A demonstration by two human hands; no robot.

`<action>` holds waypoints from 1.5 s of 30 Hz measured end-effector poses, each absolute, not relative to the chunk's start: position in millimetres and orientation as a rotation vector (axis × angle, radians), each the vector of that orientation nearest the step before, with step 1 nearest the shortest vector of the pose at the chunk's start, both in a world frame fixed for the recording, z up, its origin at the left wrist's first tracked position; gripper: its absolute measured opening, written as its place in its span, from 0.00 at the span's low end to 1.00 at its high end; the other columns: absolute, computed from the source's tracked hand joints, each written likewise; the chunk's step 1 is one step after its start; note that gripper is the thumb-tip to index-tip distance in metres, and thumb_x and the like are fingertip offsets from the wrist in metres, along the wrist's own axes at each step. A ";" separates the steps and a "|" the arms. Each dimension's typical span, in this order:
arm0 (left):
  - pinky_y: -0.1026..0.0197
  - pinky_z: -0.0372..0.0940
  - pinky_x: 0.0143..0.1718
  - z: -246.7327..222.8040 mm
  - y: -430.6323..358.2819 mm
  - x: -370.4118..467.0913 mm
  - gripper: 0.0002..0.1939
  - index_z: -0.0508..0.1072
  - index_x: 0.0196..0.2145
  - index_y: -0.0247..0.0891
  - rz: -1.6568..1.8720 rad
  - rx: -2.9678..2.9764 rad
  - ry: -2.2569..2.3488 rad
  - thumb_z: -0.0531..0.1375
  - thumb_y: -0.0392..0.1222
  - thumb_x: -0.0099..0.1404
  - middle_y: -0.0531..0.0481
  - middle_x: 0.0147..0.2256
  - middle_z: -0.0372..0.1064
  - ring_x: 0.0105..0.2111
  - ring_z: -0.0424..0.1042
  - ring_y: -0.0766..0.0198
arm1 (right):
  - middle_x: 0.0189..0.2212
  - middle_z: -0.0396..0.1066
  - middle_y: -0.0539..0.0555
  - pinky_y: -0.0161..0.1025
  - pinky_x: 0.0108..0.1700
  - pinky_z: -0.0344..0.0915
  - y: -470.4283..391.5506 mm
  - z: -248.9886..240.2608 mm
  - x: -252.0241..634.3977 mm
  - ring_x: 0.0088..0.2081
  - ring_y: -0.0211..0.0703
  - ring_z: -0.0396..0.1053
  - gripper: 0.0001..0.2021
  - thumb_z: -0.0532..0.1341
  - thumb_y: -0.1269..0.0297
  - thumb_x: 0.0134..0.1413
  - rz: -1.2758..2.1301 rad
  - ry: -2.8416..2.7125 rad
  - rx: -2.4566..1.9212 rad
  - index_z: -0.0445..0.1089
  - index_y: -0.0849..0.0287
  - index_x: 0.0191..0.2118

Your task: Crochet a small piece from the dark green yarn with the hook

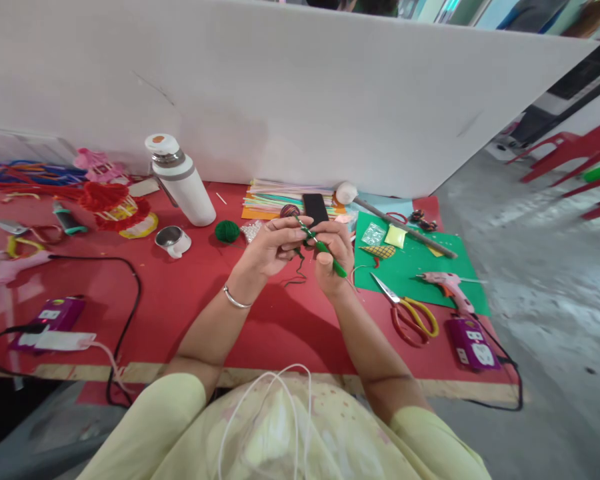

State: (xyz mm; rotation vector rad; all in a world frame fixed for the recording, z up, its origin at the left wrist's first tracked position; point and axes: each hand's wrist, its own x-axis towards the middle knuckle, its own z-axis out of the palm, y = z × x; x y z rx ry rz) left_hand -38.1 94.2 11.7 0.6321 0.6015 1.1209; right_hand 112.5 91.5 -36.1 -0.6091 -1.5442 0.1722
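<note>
Above the red tabletop, my right hand [334,252] is closed round the green handle of a crochet hook [338,268]. The hook's metal shaft points up and left toward the fingers of my left hand [280,245], which are pinched on dark green yarn [299,268]. A loose strand of that yarn hangs below my fingers to the table. The small piece between both hands is mostly hidden by my fingers. Left of my left hand lies a green yarn ball [227,231]. A black phone [315,209] is just beyond my hands.
To the left stand a white thermos [184,180], a cup [173,241] and red ruffled crafts [109,205]. At right, scissors [405,312] and a pink glue gun [450,287] lie by a green sheet [430,257]. Black cables run near purple power strips [473,343]. A white partition [300,93] rises behind.
</note>
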 end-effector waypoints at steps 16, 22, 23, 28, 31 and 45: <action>0.76 0.40 0.15 16.3 103.1 -60.4 0.15 0.80 0.35 0.29 0.889 0.586 0.571 0.67 0.26 0.46 0.60 0.18 0.55 0.17 0.51 0.78 | 0.49 0.69 0.59 0.51 0.37 0.80 108.8 -40.5 135.6 0.38 0.46 0.75 0.32 0.57 0.27 0.59 0.277 -1.681 -0.569 0.81 0.53 0.39; 0.75 0.38 0.16 19.9 102.5 -61.7 0.14 0.80 0.34 0.29 0.875 0.594 0.599 0.67 0.26 0.46 0.61 0.19 0.53 0.17 0.48 0.78 | 0.50 0.71 0.56 0.45 0.34 0.76 112.7 -39.6 144.7 0.36 0.42 0.70 0.25 0.65 0.33 0.57 0.217 -1.704 -0.506 0.82 0.50 0.42; 0.75 0.38 0.16 20.5 102.2 -61.9 0.14 0.79 0.34 0.29 0.873 0.594 0.605 0.66 0.26 0.46 0.61 0.18 0.52 0.17 0.48 0.78 | 0.50 0.71 0.55 0.44 0.34 0.76 113.2 -40.0 146.9 0.36 0.41 0.70 0.24 0.67 0.34 0.56 0.220 -1.718 -0.522 0.82 0.49 0.42; 0.74 0.41 0.16 21.9 101.5 -62.6 0.13 0.79 0.32 0.28 0.905 0.620 0.640 0.67 0.26 0.44 0.61 0.18 0.54 0.17 0.51 0.78 | 0.51 0.72 0.52 0.38 0.31 0.71 113.2 -37.9 157.2 0.36 0.38 0.71 0.18 0.74 0.43 0.55 0.136 -1.771 -0.583 0.82 0.47 0.44; 0.74 0.43 0.16 22.2 100.9 -63.4 0.14 0.80 0.32 0.28 0.949 0.647 0.677 0.68 0.27 0.43 0.60 0.17 0.57 0.17 0.53 0.77 | 0.54 0.72 0.51 0.37 0.30 0.68 110.3 -31.8 161.2 0.37 0.37 0.71 0.13 0.74 0.51 0.57 0.004 -1.848 -0.547 0.82 0.43 0.47; 0.70 0.44 0.16 13.6 105.4 -68.0 0.10 0.82 0.29 0.30 0.894 0.781 0.624 0.68 0.29 0.43 0.58 0.15 0.59 0.15 0.52 0.76 | 0.61 0.72 0.52 0.42 0.38 0.76 94.3 -10.5 170.1 0.45 0.42 0.74 0.13 0.72 0.58 0.62 0.054 -2.011 -0.577 0.81 0.40 0.52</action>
